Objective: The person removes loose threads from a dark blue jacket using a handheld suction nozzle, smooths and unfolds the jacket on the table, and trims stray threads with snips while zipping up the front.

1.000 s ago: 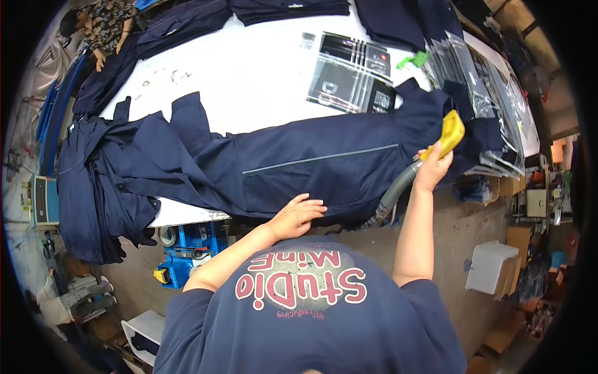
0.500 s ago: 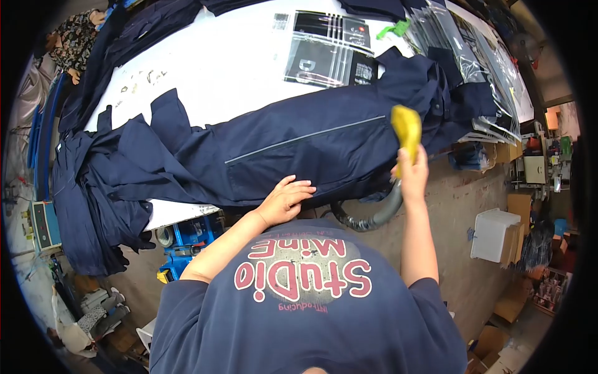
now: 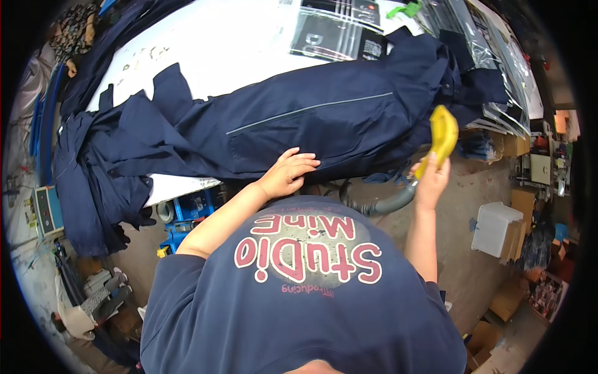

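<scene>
A navy garment (image 3: 311,134) with a thin grey piping line lies stretched along the near edge of the white table (image 3: 230,47). On its front edge rests my left hand (image 3: 288,174), fingers laid out over the cloth and gripping nothing. My right hand (image 3: 433,184) is wrapped around the lower end of a yellow nozzle (image 3: 444,134), which points up and away from me. A grey flexible hose (image 3: 392,202) runs from the nozzle's base down under the table edge. The nozzle appears just off the garment's right part; whether it touches the cloth I cannot tell.
Printed plastic bags (image 3: 339,34) lie at the back of the table, near a green object (image 3: 406,10). Clear bags (image 3: 492,75) are stacked at the right. A white bin (image 3: 496,229) stands on the floor. Another person's hand (image 3: 71,68) shows at the far left.
My right hand has moved right with the yellow nozzle, away from the piping. My left hand stays on the garment's near edge. The whole view has shifted slightly.
</scene>
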The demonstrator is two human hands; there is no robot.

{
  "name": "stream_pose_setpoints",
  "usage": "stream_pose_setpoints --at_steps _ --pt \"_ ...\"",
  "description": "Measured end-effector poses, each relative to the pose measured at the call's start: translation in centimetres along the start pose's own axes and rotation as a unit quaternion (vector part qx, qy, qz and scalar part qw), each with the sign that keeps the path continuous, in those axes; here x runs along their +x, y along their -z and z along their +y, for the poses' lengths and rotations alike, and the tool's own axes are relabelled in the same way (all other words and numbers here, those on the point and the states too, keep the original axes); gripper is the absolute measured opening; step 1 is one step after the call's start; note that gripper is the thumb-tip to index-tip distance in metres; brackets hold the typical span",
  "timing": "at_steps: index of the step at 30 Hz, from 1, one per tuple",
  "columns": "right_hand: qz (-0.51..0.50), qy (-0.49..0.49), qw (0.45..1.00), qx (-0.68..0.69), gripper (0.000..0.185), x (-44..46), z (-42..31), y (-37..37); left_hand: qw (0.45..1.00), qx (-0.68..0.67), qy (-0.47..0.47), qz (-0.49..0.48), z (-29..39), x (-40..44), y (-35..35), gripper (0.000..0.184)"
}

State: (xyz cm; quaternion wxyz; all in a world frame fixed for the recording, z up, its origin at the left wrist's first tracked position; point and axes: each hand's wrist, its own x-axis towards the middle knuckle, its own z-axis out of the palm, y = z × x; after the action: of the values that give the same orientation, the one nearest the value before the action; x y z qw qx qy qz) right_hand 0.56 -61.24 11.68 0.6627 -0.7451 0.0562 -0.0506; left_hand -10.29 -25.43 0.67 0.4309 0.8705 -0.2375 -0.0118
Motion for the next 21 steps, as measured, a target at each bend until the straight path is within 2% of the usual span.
stream_pose_setpoints --at_steps 1,2,5,6,9,11,13,15,17,19,21 --pt "0.029 0.021 0.999 0.007 0.020 0.3 -1.0 -0.5 1.000 0.000 -0.003 -0.001 -0.1 -0.1 0.0 0.050" --pt "0.007 0.028 0.999 -0.017 0.026 0.0 -1.7 -0.9 1.000 -0.001 -0.007 -0.001 -0.2 -0.1 0.0 0.050" --pt "-0.183 0.015 0.982 -0.048 0.039 -1.6 -2.6 -3.6 1.000 -0.003 -0.013 0.005 -0.2 -0.2 -0.1 0.049" --pt "-0.243 -0.027 0.967 -0.064 0.048 -1.8 -3.3 -5.2 1.000 -0.004 -0.016 0.008 -0.4 -0.3 -0.3 0.049" --pt "-0.393 -0.057 0.903 -0.163 0.042 -0.2 -4.4 -11.4 1.000 0.000 -0.021 0.012 -0.3 -0.3 -0.4 0.048" --pt "-0.395 -0.040 0.909 -0.125 0.040 1.9 -2.6 -15.2 0.999 0.001 -0.026 0.019 -0.3 -0.5 -0.5 0.048" --pt "-0.285 0.041 0.950 -0.120 0.039 2.6 -3.9 -18.0 0.999 0.032 -0.011 -0.013 0.5 -0.7 0.0 0.052" --pt "-0.261 0.064 0.960 -0.074 0.039 3.2 -5.4 -17.5 0.998 0.053 -0.001 -0.018 1.5 -1.2 0.5 0.055" --pt "-0.333 0.049 0.937 -0.089 0.042 3.5 -6.3 -15.2 0.995 0.094 0.011 0.008 2.3 -2.8 1.1 0.061" --pt "-0.396 0.027 0.891 -0.221 0.053 2.9 -7.3 -12.9 0.987 0.151 0.029 0.045 2.9 -4.6 2.4 0.062" --pt "-0.484 -0.005 0.830 -0.276 0.058 2.0 -7.9 -12.2 0.963 0.227 0.104 0.100 2.9 -7.3 2.9 0.053"
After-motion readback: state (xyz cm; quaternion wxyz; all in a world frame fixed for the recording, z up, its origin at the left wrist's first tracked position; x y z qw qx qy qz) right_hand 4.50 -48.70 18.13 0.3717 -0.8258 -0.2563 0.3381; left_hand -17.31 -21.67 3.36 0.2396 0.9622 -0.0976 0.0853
